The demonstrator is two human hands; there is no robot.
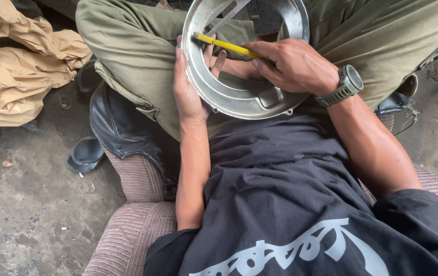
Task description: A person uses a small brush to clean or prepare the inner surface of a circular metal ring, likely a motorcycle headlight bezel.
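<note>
A round silver metal cover (239, 94) with a large open centre rests on my lap, tilted toward me. My left hand (188, 87) grips its left rim, fingers curled through the opening. My right hand (293, 64), with a grey-green watch (349, 84) on the wrist, holds a thin yellow tool (224, 46) that lies across the cover, its tip touching the upper left rim.
I sit on a striped brownish cushion (137, 225) in olive trousers and a dark shirt. Crumpled tan paper (19, 61) lies at the upper left. A black sandal (86, 153) and a dark leather piece (119, 125) sit on the dirty concrete floor (30, 214).
</note>
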